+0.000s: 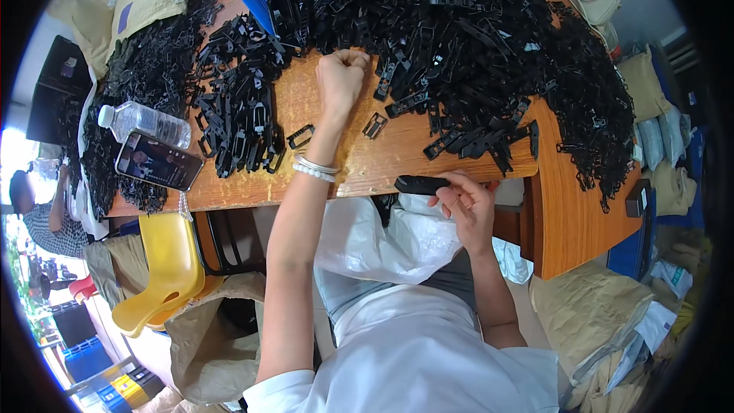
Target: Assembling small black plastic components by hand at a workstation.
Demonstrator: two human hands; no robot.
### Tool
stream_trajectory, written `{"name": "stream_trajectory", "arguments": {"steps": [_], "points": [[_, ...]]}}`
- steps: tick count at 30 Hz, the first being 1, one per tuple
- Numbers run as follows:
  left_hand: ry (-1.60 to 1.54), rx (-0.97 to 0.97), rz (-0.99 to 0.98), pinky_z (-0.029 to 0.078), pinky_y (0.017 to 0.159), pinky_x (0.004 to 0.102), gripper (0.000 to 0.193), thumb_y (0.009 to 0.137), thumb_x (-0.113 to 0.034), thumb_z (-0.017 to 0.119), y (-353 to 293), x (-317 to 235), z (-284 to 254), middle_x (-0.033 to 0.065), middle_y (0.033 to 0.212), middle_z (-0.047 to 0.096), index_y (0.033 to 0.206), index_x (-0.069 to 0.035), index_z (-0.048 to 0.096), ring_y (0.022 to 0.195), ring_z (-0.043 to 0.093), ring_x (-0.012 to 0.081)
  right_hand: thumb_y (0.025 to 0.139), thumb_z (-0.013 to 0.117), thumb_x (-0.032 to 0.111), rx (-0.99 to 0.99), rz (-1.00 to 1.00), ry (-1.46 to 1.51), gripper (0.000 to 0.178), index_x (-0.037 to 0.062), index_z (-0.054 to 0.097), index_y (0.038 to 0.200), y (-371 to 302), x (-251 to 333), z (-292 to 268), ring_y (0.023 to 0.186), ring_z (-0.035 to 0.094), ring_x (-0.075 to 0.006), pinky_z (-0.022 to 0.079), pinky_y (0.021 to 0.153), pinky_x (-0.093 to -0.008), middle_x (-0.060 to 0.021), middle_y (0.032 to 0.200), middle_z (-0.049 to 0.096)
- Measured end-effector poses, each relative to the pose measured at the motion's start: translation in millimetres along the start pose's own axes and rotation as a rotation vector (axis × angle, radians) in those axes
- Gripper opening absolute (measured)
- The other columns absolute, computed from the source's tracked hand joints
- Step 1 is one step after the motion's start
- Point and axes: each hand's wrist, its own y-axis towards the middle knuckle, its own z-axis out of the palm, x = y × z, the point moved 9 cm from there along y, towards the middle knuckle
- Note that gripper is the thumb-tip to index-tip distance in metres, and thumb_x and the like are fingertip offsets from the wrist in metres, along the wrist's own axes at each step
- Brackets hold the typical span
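Note:
My left hand (pixel 342 80) reaches far over the wooden table, its fingers curled closed at the near edge of a big heap of small black plastic parts (pixel 428 38). Whether anything is inside those fingers is hidden. At the table's front edge, my right hand (pixel 470 210) pinches an elongated, smooth black plastic part (pixel 420 184) by its right end, the rest pointing left. Between the hands, a small black rectangular frame (pixel 375 126) lies flat on the wood. Another black frame (pixel 301 136) lies just left of my left forearm.
A smaller pile of black parts (pixel 245 99) covers the table's left side. There stand a phone (pixel 158 160) and a clear plastic bottle (pixel 153 124). A white plastic bag (pixel 382 237) lies over my lap. A yellow chair (pixel 164 260) is left, brown sacks (pixel 589 321) right.

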Motion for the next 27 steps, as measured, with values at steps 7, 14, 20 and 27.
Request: {"name": "stream_trajectory", "arguments": {"steps": [7,14,20,27], "points": [[0.141,-0.16,-0.009,0.045,0.055,0.0255,0.012,0.075,-0.009,0.061,2,2,-9,0.0101,0.062,0.063,0.077,0.002,0.066,0.057,0.059,0.0122,0.081,0.055,0.0,0.014,0.044,-0.002,0.019,-0.0089,0.056,0.098,-3,-5,-2,0.062,0.057,-0.0111,0.038,0.048,-0.0181,-0.0084,0.081,0.057],[0.237,-0.156,-0.11,0.046,0.056,0.027,0.009,0.072,-0.006,0.061,6,30,-43,0.0109,0.06,0.062,0.073,0.002,0.064,0.055,0.059,0.0144,0.081,0.055,-0.001,0.039,0.06,-0.018,0.018,-0.009,0.056,0.097,-4,-10,7,0.059,0.055,-0.0093,0.038,0.048,-0.0176,-0.0085,0.077,0.057],[0.466,-0.326,0.422,0.047,0.057,0.0317,0.015,0.075,-0.013,0.064,4,-31,-46,0.011,0.077,0.059,0.083,0.0,0.064,0.063,0.06,0.0227,0.081,0.056,-0.001,0.044,0.08,-0.007,0.018,-0.0084,0.056,0.097,-4,-10,6,0.059,0.056,-0.0096,0.039,0.048,-0.0182,-0.0088,0.076,0.058],[0.916,-0.212,0.568,0.046,0.054,0.0375,0.015,0.072,-0.013,0.062,4,-47,-33,0.0139,0.078,0.051,0.071,0.0,0.054,0.071,0.057,0.0287,0.08,0.057,-0.001,0.062,0.066,-0.017,0.019,-0.0073,0.056,0.098,-4,-3,12,0.061,0.056,-0.0085,0.038,0.048,-0.0174,-0.0078,0.076,0.059]]}}
